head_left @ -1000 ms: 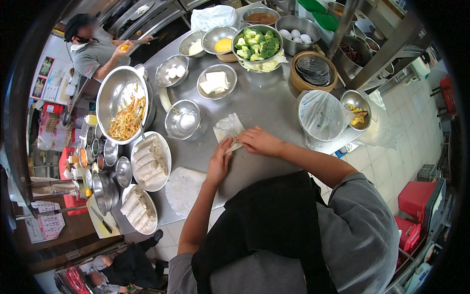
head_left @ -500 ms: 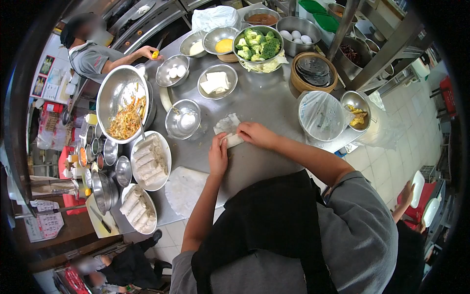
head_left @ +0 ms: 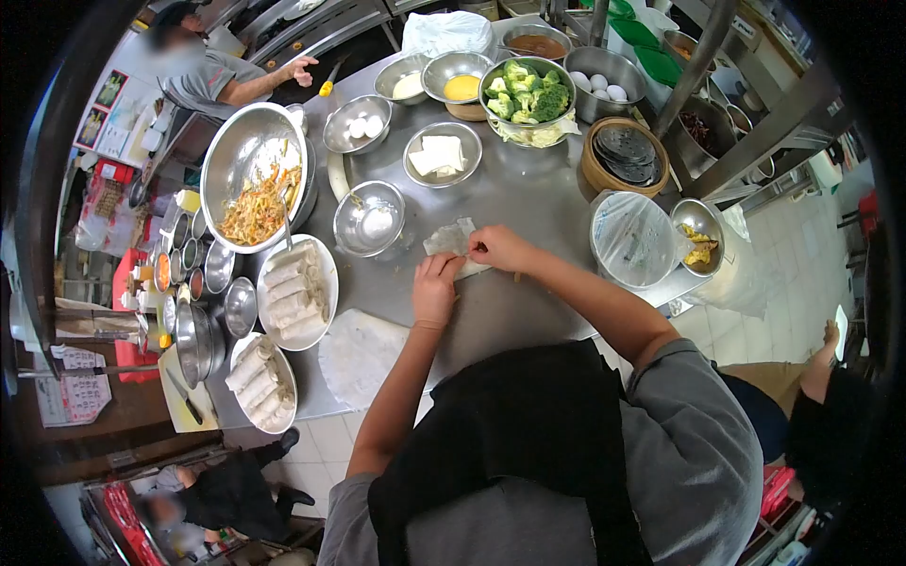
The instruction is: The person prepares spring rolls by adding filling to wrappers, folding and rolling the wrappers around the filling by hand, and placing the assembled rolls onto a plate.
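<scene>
pale tiled floor [head_left: 788, 316]; steel worktable [head_left: 538, 203]; metal post [head_left: 698, 66] upper right; posters [head_left: 111, 90] upper left.

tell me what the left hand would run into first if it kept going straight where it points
Most likely the flat pale wrapper on the table, just ahead of the left hand. The hand's exact height is hard to judge, so it might pass just over the wrapper.
</scene>
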### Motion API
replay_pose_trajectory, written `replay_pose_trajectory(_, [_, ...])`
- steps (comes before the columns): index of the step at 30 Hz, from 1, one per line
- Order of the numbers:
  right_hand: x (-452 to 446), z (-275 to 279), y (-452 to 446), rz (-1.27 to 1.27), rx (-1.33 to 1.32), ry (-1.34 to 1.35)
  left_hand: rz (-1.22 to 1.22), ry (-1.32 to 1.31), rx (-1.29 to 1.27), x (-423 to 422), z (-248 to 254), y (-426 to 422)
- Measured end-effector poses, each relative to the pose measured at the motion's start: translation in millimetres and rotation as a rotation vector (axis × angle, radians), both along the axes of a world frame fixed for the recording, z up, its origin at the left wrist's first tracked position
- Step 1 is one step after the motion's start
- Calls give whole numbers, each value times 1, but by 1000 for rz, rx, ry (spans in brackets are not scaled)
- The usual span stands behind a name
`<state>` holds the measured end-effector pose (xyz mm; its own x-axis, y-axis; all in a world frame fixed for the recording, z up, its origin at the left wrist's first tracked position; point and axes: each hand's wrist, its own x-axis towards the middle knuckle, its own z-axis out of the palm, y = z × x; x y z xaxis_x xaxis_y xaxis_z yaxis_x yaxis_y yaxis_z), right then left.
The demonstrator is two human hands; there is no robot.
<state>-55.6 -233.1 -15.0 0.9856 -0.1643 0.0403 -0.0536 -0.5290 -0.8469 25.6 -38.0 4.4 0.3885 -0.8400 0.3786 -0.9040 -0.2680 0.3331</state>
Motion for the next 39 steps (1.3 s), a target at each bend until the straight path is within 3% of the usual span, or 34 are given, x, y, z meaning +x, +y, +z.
replay_pose_trajectory(6, [3, -2, -5, 24, -10, 73, -49, 126, -59, -4, 1, 4])
replay_pose_trajectory(9, [3, -3, -8, 32, 110, 52, -47, 185, -52, -7, 7, 6])
replay_pose_trajectory(12, [12, 1, -14, -136, 45, -116, -36, 184, -37, -4, 1, 6])
replay_pose_trajectory(15, [18, 10, -20, -96, -323, -232, -36, 184, -34, -4, -1, 5])
replay_pose_trajectory(18, [32, 19, -30, 129, -212, 128, -33, 215, -14, -5, 4, 5])
replay_pose_trajectory(21, [40, 11, -27, 177, -282, 27, -53, 267, -34, 0, 2, 5])
replay_pose_trajectory(24, [32, 9, -16, 37, -477, -200, -64, 310, -34, 4, 1, 5])
replay_pose_trajectory(27, [-2, 54, 4, 132, -605, -205, -79, 327, -54, 7, -4, 5])
replay_pose_trajectory(33, [-37, 15, 20, 110, -625, -213, -54, 385, -61, 8, -6, 4])
replay_pose_trajectory(39, [-33, 0, 17, 105, -572, -259, 56, 72, 72, 3, 5, 8])
